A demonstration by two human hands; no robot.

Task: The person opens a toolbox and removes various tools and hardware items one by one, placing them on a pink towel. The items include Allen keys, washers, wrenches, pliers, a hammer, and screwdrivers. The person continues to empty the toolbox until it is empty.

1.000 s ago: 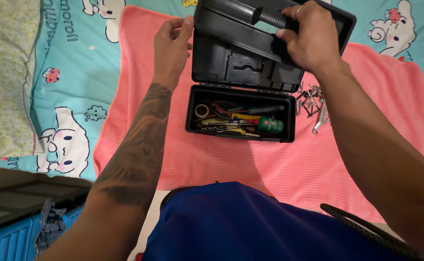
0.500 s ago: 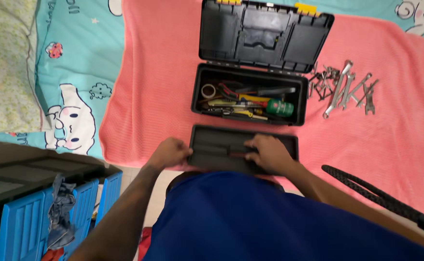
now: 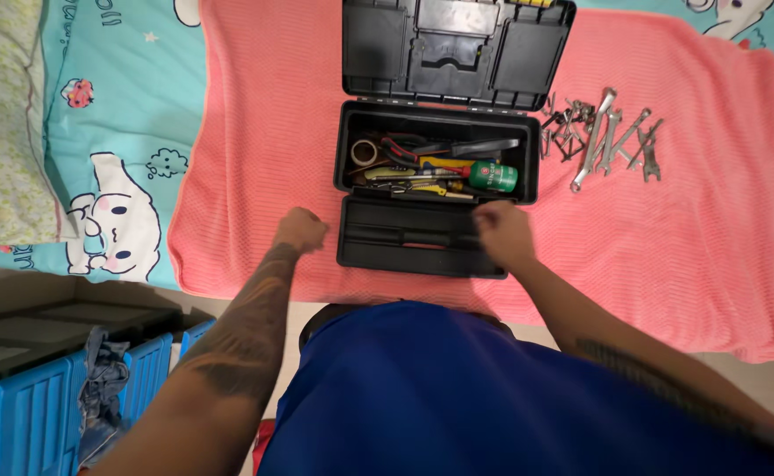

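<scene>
An open black toolbox (image 3: 345, 150) stands on a pink blanket (image 3: 254, 132) with its lid (image 3: 378, 44) leaning back. Inside lie a tape roll (image 3: 366, 152), a green can (image 3: 495, 176), screwdrivers and pliers. A black lift-out tray (image 3: 404, 240) lies flat on the blanket against the box's near side. My left hand (image 3: 301, 231) is curled into a fist just left of the tray, a small gap apart. My right hand (image 3: 503, 234) is blurred and sits on the tray's right end, fingers curled over its edge.
Several silver wrenches (image 3: 612, 137) and small metal bits (image 3: 563, 128) lie on the blanket right of the box. A turquoise cartoon-print sheet (image 3: 122, 106) lies to the left. Blue plastic crates (image 3: 16, 414) with a rag (image 3: 100, 370) stand at the lower left.
The tray was lifted out near the lid, brought down in front of me, then slid up against the box's near side. My left hand has come off it.
</scene>
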